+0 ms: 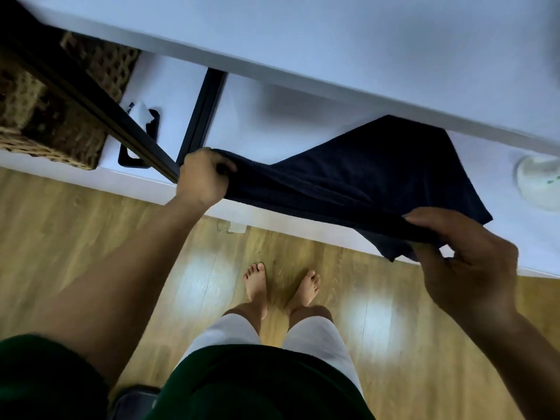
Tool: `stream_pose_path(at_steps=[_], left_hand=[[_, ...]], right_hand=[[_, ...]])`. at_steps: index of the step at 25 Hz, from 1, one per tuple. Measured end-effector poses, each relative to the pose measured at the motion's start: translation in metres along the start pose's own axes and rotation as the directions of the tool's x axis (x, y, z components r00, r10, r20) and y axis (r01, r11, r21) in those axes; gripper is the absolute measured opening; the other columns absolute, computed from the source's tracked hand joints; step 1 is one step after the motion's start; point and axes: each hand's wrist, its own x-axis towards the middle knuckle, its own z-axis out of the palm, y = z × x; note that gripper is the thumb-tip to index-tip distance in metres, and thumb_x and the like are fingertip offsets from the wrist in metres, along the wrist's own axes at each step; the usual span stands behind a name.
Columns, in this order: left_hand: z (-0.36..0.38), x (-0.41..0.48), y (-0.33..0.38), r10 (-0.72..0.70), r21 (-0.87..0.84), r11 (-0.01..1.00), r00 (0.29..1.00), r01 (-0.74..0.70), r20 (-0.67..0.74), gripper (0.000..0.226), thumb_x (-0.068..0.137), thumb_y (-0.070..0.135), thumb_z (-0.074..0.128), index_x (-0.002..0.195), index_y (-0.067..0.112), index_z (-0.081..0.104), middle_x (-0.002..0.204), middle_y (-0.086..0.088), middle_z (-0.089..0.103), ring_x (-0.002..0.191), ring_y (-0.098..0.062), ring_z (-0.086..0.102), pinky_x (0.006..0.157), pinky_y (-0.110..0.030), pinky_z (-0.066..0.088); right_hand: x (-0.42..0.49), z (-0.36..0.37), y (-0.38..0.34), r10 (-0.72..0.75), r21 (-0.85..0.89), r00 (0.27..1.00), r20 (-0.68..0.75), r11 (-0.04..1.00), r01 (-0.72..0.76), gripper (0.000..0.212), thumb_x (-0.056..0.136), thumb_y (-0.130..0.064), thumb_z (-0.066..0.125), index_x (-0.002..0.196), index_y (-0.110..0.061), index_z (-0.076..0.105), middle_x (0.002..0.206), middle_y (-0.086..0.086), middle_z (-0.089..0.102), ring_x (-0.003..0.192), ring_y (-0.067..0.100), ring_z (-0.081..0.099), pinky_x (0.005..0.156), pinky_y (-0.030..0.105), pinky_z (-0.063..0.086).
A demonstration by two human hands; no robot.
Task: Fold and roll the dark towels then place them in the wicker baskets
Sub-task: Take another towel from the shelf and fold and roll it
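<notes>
A dark navy towel (363,174) hangs stretched between my two hands over the white lower shelf (272,116). My left hand (203,177) grips its left corner in a closed fist beside the black frame post. My right hand (460,253) pinches the near right corner, low and close to the camera. The towel's far corner reaches back under the white upper board (333,40). A wicker basket (51,116) stands on the shelf at the far left, partly hidden behind a black frame bar.
A black tissue holder (142,137) with a white tissue sits next to the basket. Black frame posts (203,113) cross the shelf. A white round object (539,183) lies at the right edge. Below are a wooden floor (91,222) and my bare feet.
</notes>
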Motion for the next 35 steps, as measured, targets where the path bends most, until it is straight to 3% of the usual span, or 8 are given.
stream_pose_path(at_steps=[6, 11, 15, 20, 22, 26, 30, 35], left_hand=[[-0.156, -0.09, 0.106, 0.212, -0.086, 0.973, 0.976, -0.216, -0.05, 0.039, 0.089, -0.005, 0.05, 0.077, 0.02, 0.076, 0.083, 0.001, 0.069, 0.051, -0.02, 0.069, 0.054, -0.027, 0.056], [-0.273, -0.175, 0.194, 0.457, 0.192, 0.881, 0.884, -0.433, -0.102, 0.048, 0.093, 0.05, 0.051, 0.067, 0.015, 0.07, 0.063, 0.002, 0.07, 0.054, -0.005, 0.067, 0.072, -0.039, 0.057], [-0.346, -0.24, 0.232, 0.567, 0.361, 0.776, 0.823, -0.518, -0.039, 0.069, 0.063, 0.094, 0.05, 0.064, 0.027, 0.068, 0.06, 0.016, 0.067, 0.056, 0.002, 0.064, 0.053, -0.014, 0.046], [-0.368, -0.268, 0.256, 0.454, 0.362, 0.87, 0.831, -0.334, -0.323, 0.023, 0.09, 0.025, 0.072, 0.068, 0.023, 0.064, 0.052, 0.006, 0.068, 0.041, -0.005, 0.059, 0.05, -0.025, 0.043], [-0.365, -0.275, 0.26, 0.328, 0.163, 0.944, 0.855, -0.286, -0.402, 0.01, 0.089, 0.011, 0.066, 0.079, 0.013, 0.065, 0.06, -0.005, 0.073, 0.047, -0.011, 0.068, 0.051, -0.024, 0.049], [-0.364, -0.284, 0.265, 0.173, -0.143, 0.941, 0.799, -0.307, -0.576, 0.015, 0.088, 0.001, 0.065, 0.101, 0.004, 0.057, 0.069, -0.021, 0.073, 0.057, -0.018, 0.073, 0.04, -0.017, 0.046], [-0.362, -0.256, 0.268, 0.144, -0.216, 0.908, 0.754, -0.358, -0.641, 0.019, 0.087, -0.005, 0.065, 0.083, 0.011, 0.057, 0.07, -0.024, 0.07, 0.057, -0.022, 0.073, 0.058, -0.024, 0.062], [-0.342, -0.141, 0.245, -0.065, -0.424, 0.889, 0.87, -0.171, -0.489, 0.02, 0.08, -0.002, 0.076, 0.092, 0.005, 0.062, 0.07, -0.015, 0.071, 0.069, -0.027, 0.076, 0.075, -0.041, 0.064]], right_hand=[[0.032, -0.138, -0.003, 0.089, 0.168, 0.96, -0.265, 0.985, -0.045, 0.016, 0.094, -0.045, 0.064, 0.107, -0.054, 0.062, 0.099, -0.002, 0.072, 0.089, 0.032, 0.07, 0.081, 0.058, 0.053], [0.081, -0.234, -0.038, 0.055, 0.286, 0.887, -0.458, 0.954, 0.088, 0.019, 0.088, -0.028, 0.07, 0.09, -0.046, 0.064, 0.089, -0.023, 0.07, 0.088, 0.003, 0.067, 0.089, 0.035, 0.055], [0.116, -0.292, -0.055, -0.039, 0.237, 0.903, -0.428, 0.959, 0.154, 0.012, 0.089, -0.013, 0.071, 0.092, -0.024, 0.069, 0.074, -0.027, 0.066, 0.069, -0.017, 0.056, 0.072, 0.005, 0.043], [0.14, -0.319, -0.089, 0.027, 0.032, 0.958, -0.286, 0.999, -0.018, 0.018, 0.096, -0.031, 0.061, 0.098, -0.014, 0.056, 0.076, 0.008, 0.065, 0.074, 0.028, 0.063, 0.067, 0.032, 0.042], [0.145, -0.314, -0.1, 0.158, 0.246, 0.964, -0.214, 0.964, -0.103, 0.03, 0.099, -0.03, 0.056, 0.12, -0.009, 0.049, 0.096, 0.014, 0.068, 0.061, 0.033, 0.07, 0.059, 0.035, 0.053], [0.152, -0.306, -0.127, 0.24, 0.669, 0.959, -0.15, 0.739, -0.08, 0.045, 0.103, -0.019, 0.05, 0.144, -0.013, 0.031, 0.132, 0.009, 0.033, 0.069, 0.029, 0.076, 0.063, 0.042, 0.062], [0.177, -0.286, -0.136, 0.267, 0.722, 0.942, -0.205, 0.691, -0.039, 0.02, 0.103, -0.017, 0.049, 0.118, -0.018, 0.036, 0.115, 0.003, 0.046, 0.074, 0.026, 0.075, 0.067, 0.038, 0.062], [0.229, -0.213, -0.113, 0.392, 0.665, 0.908, -0.151, 0.719, -0.2, 0.012, 0.103, -0.019, 0.05, 0.11, -0.02, 0.04, 0.105, 0.001, 0.054, 0.08, 0.024, 0.074, 0.073, 0.038, 0.063]])
